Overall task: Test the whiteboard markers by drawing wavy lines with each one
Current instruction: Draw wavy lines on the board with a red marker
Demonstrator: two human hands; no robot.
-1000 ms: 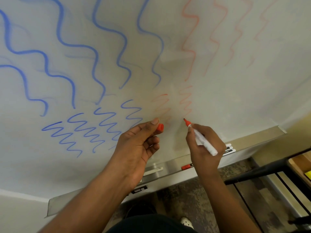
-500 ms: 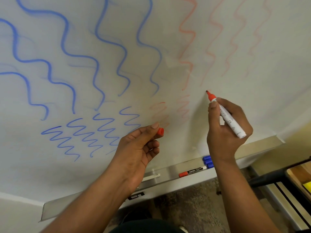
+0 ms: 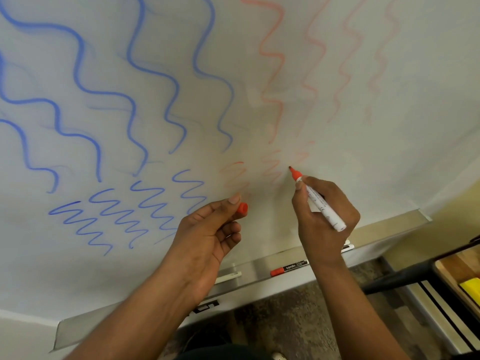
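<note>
My right hand (image 3: 324,219) grips a white red-tipped marker (image 3: 318,201), its tip touching the whiteboard (image 3: 363,157) just below a short faint red squiggle. My left hand (image 3: 210,229) pinches the marker's red cap (image 3: 242,208) between thumb and fingers, close to the board. Blue wavy lines (image 3: 130,100) fill the board's left side, with small blue zigzags beneath them. Faint red wavy lines (image 3: 311,61) run down the right side, with small red zigzags below.
A metal tray (image 3: 259,266) runs along the board's bottom edge. It holds a red-capped marker (image 3: 288,268), a white pen (image 3: 228,277) and more markers partly hidden behind my right wrist. A dark chair and wooden furniture (image 3: 457,276) stand at lower right.
My right hand dropped from higher on the board back down and left, and a new short red squiggle now shows above the tip. My left hand kept the cap and stayed put.
</note>
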